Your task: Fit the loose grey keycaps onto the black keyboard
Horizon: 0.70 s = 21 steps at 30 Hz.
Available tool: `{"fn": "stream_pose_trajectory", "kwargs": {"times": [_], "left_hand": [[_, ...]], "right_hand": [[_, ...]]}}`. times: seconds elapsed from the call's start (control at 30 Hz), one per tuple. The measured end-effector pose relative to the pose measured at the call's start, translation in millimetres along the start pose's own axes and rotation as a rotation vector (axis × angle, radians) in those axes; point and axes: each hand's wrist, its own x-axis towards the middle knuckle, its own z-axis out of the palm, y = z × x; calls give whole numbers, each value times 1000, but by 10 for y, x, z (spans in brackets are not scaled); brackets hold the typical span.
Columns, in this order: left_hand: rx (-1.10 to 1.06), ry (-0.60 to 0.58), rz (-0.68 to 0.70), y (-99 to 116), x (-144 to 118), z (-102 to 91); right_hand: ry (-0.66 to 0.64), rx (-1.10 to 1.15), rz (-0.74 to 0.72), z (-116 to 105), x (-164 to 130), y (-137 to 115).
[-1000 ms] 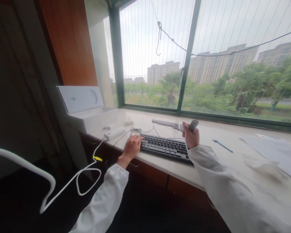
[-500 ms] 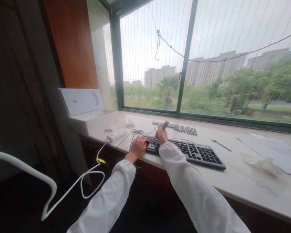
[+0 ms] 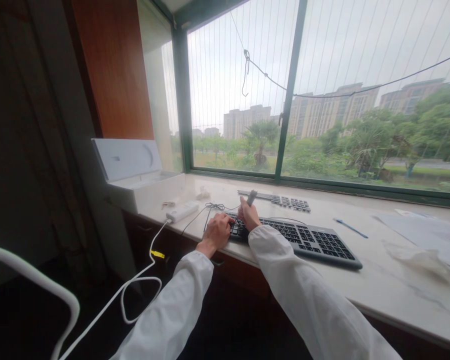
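A black keyboard point(image 3: 303, 235) lies slantwise on the white counter. Over its left end my left hand point(image 3: 216, 232) is bent palm down, gripping it with curled fingers on the keys. Just to the right, my right hand point(image 3: 248, 215) is closed around a dark stick-like tool point(image 3: 252, 197), whose upper end pokes out above the fist. The tool's lower end is hidden, so its kind is unclear. Behind the keyboard, loose grey keycaps point(image 3: 291, 203) are laid out in rows near the window.
An open white box point(image 3: 135, 185) stands at the counter's left end. In front of it lies a white power strip point(image 3: 182, 211) with a cord hanging down. A thin black cable point(image 3: 214, 206) is bundled behind my hands. A blue pen-like stick point(image 3: 350, 228) and papers point(image 3: 422, 232) lie right.
The view has shifted slightly, so the keyboard appears further right. The tool in my right hand stands a little more upright. My left hand stays at the keyboard's left end.
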Motion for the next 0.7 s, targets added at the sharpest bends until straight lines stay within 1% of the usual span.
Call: {"fn": "stream_pose_trajectory", "kwargs": {"times": [0.3,0.5,0.7], "left_hand": [[-4,-2,15,-21,1,14],[-5,5,29,-31,-8,27],[-40,4,36,-53,1,42]], "right_hand": [[17,17,-7,12,7,4],[25,-27,21,47,-12,31],[47,35,-6,98,-80,27]]}}
